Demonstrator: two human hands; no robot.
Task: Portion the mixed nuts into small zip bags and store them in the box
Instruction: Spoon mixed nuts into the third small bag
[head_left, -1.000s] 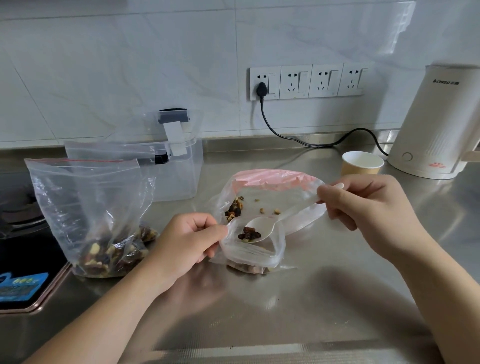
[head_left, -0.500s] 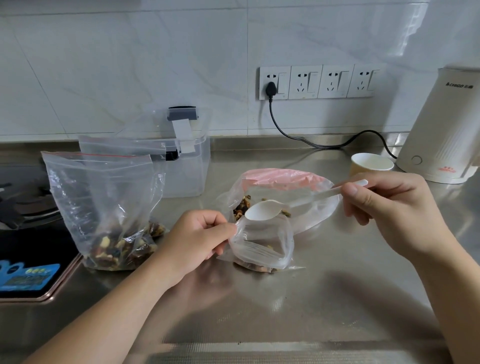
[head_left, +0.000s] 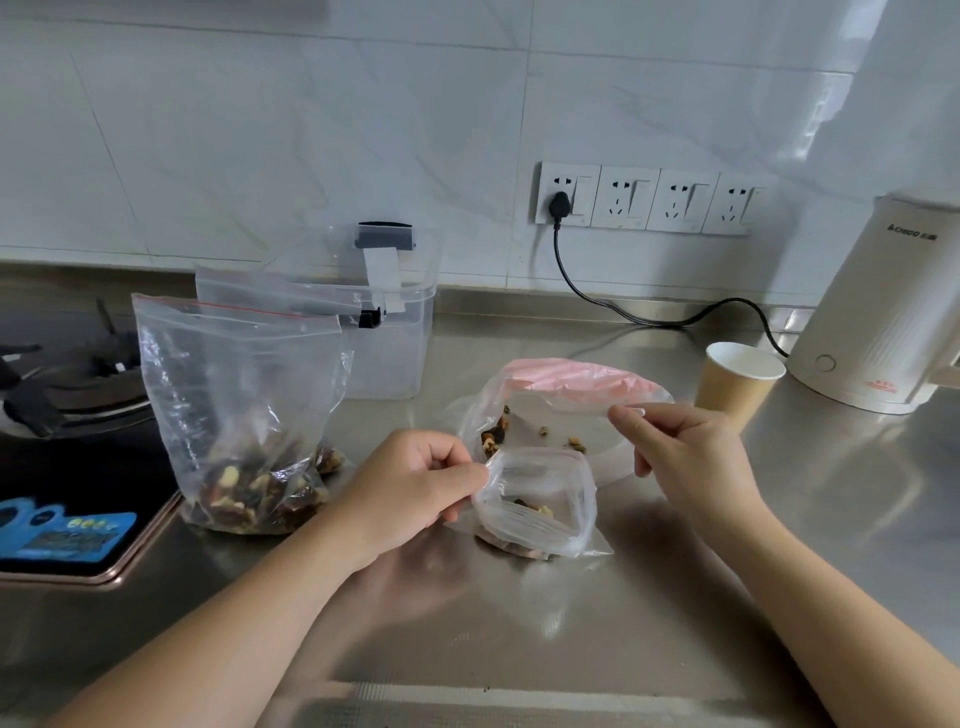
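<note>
Paper cup (head_left: 737, 384) beside white kettle (head_left: 878, 306); gas hob (head_left: 67, 395) far left.

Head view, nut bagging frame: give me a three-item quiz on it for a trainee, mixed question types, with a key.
1. True or false: the small zip bag that the left hand pinches is open at the mouth.
2. What stands nearest the kettle? A) paper cup B) clear box C) large nut bag
3. Fill in: the black plug sits in the ____ socket of the four, counted from the left.

Key: 1 true. 2 A. 3 first. The right hand pinches the rim of the plastic over the pink plate; no spoon shows.
</note>
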